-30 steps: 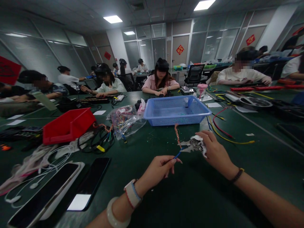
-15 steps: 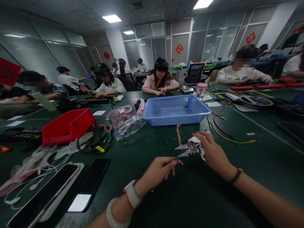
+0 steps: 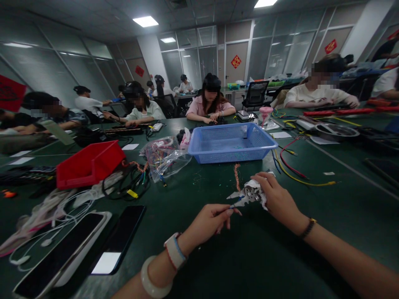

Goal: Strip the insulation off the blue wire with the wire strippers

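My left hand [image 3: 215,221] is closed in a pinch on a thin blue wire [image 3: 232,206]. My right hand [image 3: 277,194] grips wire strippers [image 3: 249,194], whose handles are wrapped in something white and crumpled. The jaws point left, spread apart, with the blue wire at the lower jaw just beyond my left fingertips. Whether the blade touches the wire is too small to tell. Behind the tool, a braided copper strand [image 3: 237,176] lies on the green table [image 3: 187,257].
A blue mesh basket [image 3: 230,157] stands ahead, with a clear bag of wires [image 3: 165,160] and a red bin [image 3: 90,166] to its left. Two phones [image 3: 121,232] [image 3: 67,253] and white earphones lie at the near left. Loose wires [image 3: 299,178] lie right. Several people sit across the table.
The tool's jaws have shifted slightly left and spread wider, closer to my left fingertips. My left hand keeps its pinch on the blue wire.
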Tool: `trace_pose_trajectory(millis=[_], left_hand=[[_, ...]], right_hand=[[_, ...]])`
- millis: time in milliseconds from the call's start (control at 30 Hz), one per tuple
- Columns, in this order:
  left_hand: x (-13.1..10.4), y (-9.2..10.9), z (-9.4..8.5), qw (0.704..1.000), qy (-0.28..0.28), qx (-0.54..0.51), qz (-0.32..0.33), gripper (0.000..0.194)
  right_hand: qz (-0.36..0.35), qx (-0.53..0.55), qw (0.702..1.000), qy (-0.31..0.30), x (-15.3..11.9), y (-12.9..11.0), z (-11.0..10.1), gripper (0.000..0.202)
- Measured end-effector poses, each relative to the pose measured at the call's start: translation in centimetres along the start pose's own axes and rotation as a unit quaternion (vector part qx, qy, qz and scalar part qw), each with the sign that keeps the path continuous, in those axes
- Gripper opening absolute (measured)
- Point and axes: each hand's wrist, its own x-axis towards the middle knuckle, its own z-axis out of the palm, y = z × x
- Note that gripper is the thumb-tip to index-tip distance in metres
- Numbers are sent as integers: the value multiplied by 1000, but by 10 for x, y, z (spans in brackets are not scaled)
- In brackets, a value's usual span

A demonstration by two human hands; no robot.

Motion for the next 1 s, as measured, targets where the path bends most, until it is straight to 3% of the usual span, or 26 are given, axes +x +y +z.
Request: trace_pose_trajectory(millis=[300, 567, 1000], left_hand=[[2, -6, -1, 998, -30, -52, 8, 37], [0, -1, -1, 998, -28, -62, 10, 35], [0, 1, 1, 996, -37, -78, 13, 34]], right_hand=[[-1, -33, 999, 12, 1, -1, -2, 41], [26, -19, 999, 20, 0, 0, -7, 55], [19, 25, 999, 11, 0, -5, -3, 55]])
